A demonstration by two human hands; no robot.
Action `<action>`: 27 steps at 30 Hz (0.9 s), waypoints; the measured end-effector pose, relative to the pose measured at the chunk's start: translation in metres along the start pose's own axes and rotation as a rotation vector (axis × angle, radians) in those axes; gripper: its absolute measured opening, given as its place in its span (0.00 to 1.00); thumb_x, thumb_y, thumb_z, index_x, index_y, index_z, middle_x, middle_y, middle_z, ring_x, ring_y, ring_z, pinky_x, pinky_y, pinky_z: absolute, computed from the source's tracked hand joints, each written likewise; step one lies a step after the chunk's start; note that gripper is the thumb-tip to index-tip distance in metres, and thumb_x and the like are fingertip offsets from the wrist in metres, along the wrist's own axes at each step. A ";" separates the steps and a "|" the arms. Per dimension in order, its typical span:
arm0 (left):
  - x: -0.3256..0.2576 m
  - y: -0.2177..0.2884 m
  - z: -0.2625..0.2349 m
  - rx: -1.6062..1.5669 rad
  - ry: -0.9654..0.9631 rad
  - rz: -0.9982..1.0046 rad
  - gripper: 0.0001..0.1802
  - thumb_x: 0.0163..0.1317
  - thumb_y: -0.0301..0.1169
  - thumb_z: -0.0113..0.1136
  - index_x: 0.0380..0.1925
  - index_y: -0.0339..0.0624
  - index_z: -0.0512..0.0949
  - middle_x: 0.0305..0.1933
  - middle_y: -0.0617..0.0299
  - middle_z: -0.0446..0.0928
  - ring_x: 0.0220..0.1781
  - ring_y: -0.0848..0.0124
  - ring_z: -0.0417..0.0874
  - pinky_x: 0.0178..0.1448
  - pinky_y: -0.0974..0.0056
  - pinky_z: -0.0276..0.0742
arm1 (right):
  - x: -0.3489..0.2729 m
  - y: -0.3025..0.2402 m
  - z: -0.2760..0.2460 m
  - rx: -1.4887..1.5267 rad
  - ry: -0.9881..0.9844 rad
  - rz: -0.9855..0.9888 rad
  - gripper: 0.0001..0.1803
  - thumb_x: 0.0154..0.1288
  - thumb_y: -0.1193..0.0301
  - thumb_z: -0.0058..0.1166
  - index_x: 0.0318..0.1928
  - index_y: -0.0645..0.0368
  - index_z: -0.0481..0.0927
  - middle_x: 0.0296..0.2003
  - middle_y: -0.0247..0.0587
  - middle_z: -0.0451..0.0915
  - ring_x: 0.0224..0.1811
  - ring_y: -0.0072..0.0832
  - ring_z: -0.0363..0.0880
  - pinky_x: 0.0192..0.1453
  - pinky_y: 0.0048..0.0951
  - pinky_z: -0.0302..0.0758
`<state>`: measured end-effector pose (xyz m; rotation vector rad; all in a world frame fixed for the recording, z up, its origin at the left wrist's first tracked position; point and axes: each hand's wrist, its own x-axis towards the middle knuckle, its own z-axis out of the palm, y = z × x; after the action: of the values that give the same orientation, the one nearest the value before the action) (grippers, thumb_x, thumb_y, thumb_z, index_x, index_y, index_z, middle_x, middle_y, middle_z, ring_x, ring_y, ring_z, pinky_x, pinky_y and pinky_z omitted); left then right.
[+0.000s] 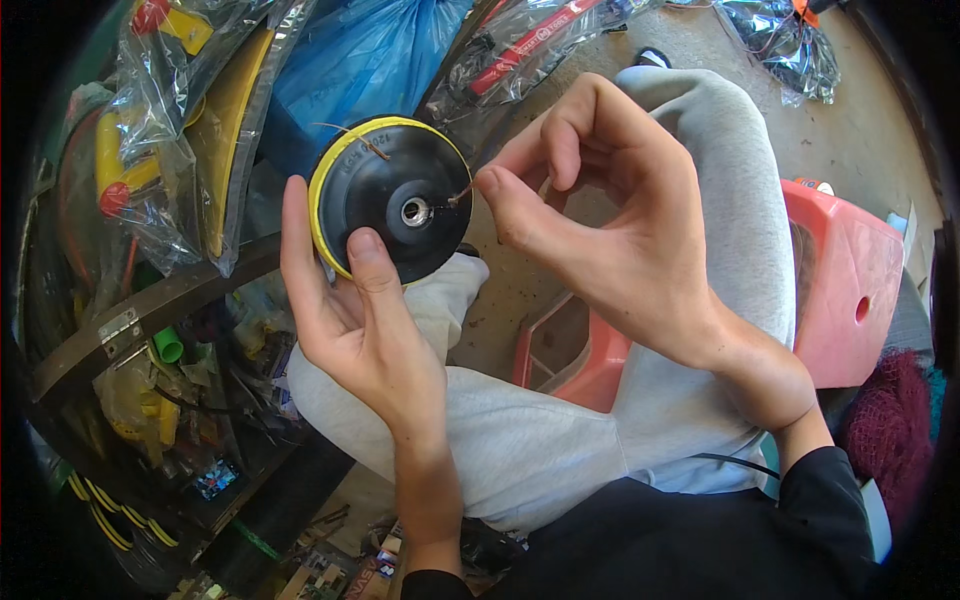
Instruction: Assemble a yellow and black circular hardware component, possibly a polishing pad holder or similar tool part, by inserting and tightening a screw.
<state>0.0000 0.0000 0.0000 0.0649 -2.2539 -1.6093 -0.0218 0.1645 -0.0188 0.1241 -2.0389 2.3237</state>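
Note:
My left hand [375,350] holds a round black sanding backing pad [420,165] with a yellow rim, thumb on its face and fingers behind and beside it. A metal threaded hole sits at the pad's centre, facing me. Just right of the pad, my right hand [640,225] is closed in a pinch, thumb against forefinger. A thin brown string [463,192] runs from the pad's face to those fingertips. Another piece of brown string [370,148] lies across the pad's upper part. Whether the two pieces join is unclear.
A dark beam [200,285] crosses the left side. Beyond it hang plastic-wrapped tools with yellow frames [232,130] and a blue plastic bag [350,65]. My legs in grey trousers [735,180] are below my hands. A pink plastic stool [845,285] stands at the right.

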 end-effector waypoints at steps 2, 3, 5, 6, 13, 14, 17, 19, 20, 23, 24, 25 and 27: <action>0.000 -0.001 0.000 0.032 0.014 0.018 0.26 0.74 0.27 0.53 0.71 0.34 0.64 0.69 0.45 0.68 0.63 0.61 0.79 0.60 0.57 0.85 | 0.000 0.001 0.000 -0.012 0.002 -0.021 0.19 0.63 0.80 0.64 0.31 0.56 0.63 0.32 0.36 0.84 0.33 0.13 0.78 0.38 0.18 0.76; 0.000 0.000 -0.001 0.032 0.015 0.017 0.26 0.74 0.27 0.53 0.71 0.34 0.64 0.69 0.45 0.68 0.63 0.61 0.79 0.60 0.57 0.85 | 0.000 0.001 0.000 -0.012 0.001 -0.020 0.19 0.63 0.80 0.64 0.31 0.56 0.63 0.32 0.36 0.84 0.33 0.13 0.78 0.38 0.18 0.76; 0.000 0.000 -0.001 0.035 0.036 0.013 0.26 0.75 0.26 0.52 0.70 0.34 0.64 0.69 0.45 0.68 0.63 0.61 0.79 0.60 0.57 0.85 | 0.000 0.000 0.000 -0.044 0.002 -0.028 0.19 0.63 0.80 0.64 0.31 0.56 0.62 0.32 0.35 0.83 0.33 0.13 0.78 0.38 0.17 0.76; 0.000 0.000 -0.001 0.034 0.035 0.013 0.26 0.75 0.26 0.52 0.70 0.34 0.64 0.69 0.45 0.68 0.63 0.61 0.79 0.60 0.57 0.85 | 0.000 0.000 0.000 -0.045 0.003 -0.027 0.19 0.63 0.80 0.64 0.31 0.56 0.62 0.32 0.35 0.83 0.33 0.13 0.78 0.38 0.17 0.76; 0.001 0.000 0.000 0.040 0.036 0.024 0.26 0.75 0.26 0.52 0.70 0.34 0.64 0.70 0.45 0.67 0.64 0.62 0.78 0.60 0.58 0.85 | 0.001 -0.002 -0.001 -0.012 0.019 -0.014 0.18 0.63 0.81 0.63 0.31 0.56 0.63 0.33 0.36 0.84 0.33 0.13 0.78 0.36 0.18 0.77; 0.001 0.000 0.001 0.039 0.034 0.020 0.26 0.75 0.26 0.52 0.70 0.34 0.64 0.70 0.45 0.67 0.64 0.62 0.78 0.60 0.58 0.85 | 0.001 -0.003 -0.001 0.036 0.031 0.031 0.18 0.63 0.81 0.63 0.31 0.56 0.63 0.33 0.37 0.84 0.33 0.13 0.79 0.36 0.18 0.77; 0.001 0.002 0.000 0.055 0.031 0.031 0.26 0.75 0.25 0.51 0.70 0.33 0.64 0.70 0.45 0.67 0.63 0.62 0.78 0.61 0.58 0.85 | 0.001 -0.003 0.000 0.071 0.051 0.002 0.18 0.64 0.81 0.63 0.31 0.56 0.63 0.34 0.37 0.84 0.32 0.13 0.79 0.35 0.18 0.78; 0.000 0.000 -0.001 0.065 0.023 0.039 0.26 0.75 0.25 0.51 0.70 0.33 0.64 0.70 0.45 0.67 0.63 0.62 0.78 0.61 0.58 0.85 | 0.001 -0.002 0.000 0.062 0.031 0.014 0.18 0.64 0.81 0.63 0.31 0.56 0.63 0.33 0.37 0.84 0.32 0.12 0.79 0.35 0.17 0.78; 0.000 -0.001 -0.001 0.074 0.014 0.047 0.26 0.75 0.25 0.51 0.70 0.33 0.64 0.70 0.45 0.67 0.63 0.62 0.78 0.61 0.59 0.85 | 0.000 -0.002 0.000 0.053 0.012 0.025 0.18 0.63 0.81 0.63 0.31 0.56 0.63 0.33 0.37 0.84 0.32 0.12 0.78 0.35 0.17 0.77; -0.001 0.000 0.001 0.032 0.013 0.036 0.26 0.75 0.25 0.51 0.70 0.33 0.64 0.69 0.45 0.68 0.63 0.62 0.79 0.61 0.59 0.84 | 0.001 0.004 0.000 -0.005 0.006 -0.080 0.18 0.63 0.80 0.64 0.31 0.56 0.63 0.33 0.36 0.84 0.31 0.11 0.78 0.35 0.17 0.77; -0.001 0.000 0.000 0.032 0.013 0.036 0.26 0.75 0.25 0.51 0.70 0.33 0.64 0.69 0.45 0.68 0.63 0.62 0.79 0.61 0.59 0.84 | 0.001 0.003 0.000 -0.005 0.006 -0.079 0.18 0.63 0.80 0.64 0.31 0.56 0.63 0.33 0.36 0.84 0.31 0.11 0.78 0.35 0.17 0.77; 0.000 0.000 0.000 0.032 0.016 0.033 0.26 0.75 0.25 0.51 0.70 0.33 0.63 0.69 0.45 0.68 0.63 0.62 0.79 0.61 0.59 0.85 | 0.001 0.001 0.000 -0.004 -0.001 -0.024 0.19 0.63 0.80 0.64 0.31 0.56 0.63 0.32 0.36 0.84 0.32 0.11 0.78 0.36 0.17 0.76; 0.000 0.000 0.000 0.034 0.020 0.031 0.26 0.75 0.26 0.52 0.70 0.33 0.63 0.69 0.44 0.67 0.62 0.62 0.79 0.61 0.59 0.85 | 0.001 -0.001 0.000 -0.002 -0.008 0.030 0.19 0.63 0.80 0.64 0.31 0.56 0.63 0.32 0.35 0.83 0.32 0.11 0.77 0.36 0.17 0.76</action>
<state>0.0002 -0.0002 0.0004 0.0540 -2.2562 -1.5484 -0.0227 0.1647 -0.0177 0.1032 -2.0614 2.3421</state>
